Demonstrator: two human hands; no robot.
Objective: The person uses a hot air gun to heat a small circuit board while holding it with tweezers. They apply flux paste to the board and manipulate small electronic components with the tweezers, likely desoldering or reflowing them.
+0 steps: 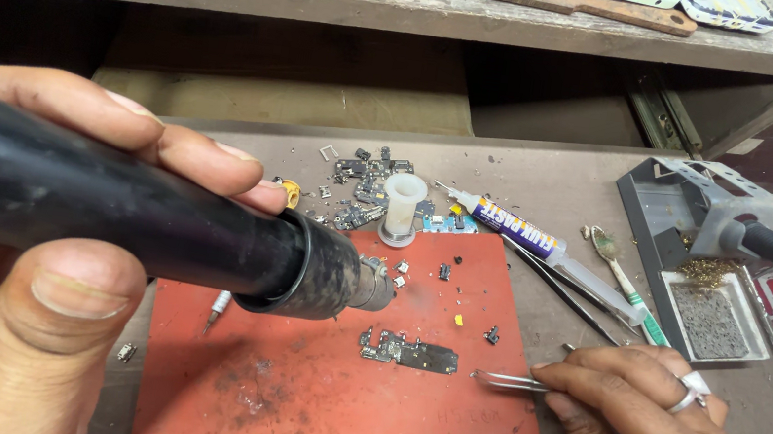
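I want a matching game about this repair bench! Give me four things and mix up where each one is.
Things:
1. hot air gun
2. tweezers
3. small circuit board
4. flux syringe

Places:
A. lying in the middle of the red mat
B. on the grey bench, right of the white spool
C. gripped in the left hand
D. pinched in the right hand

Pairs: 1-C, 2-D, 3-A, 4-B
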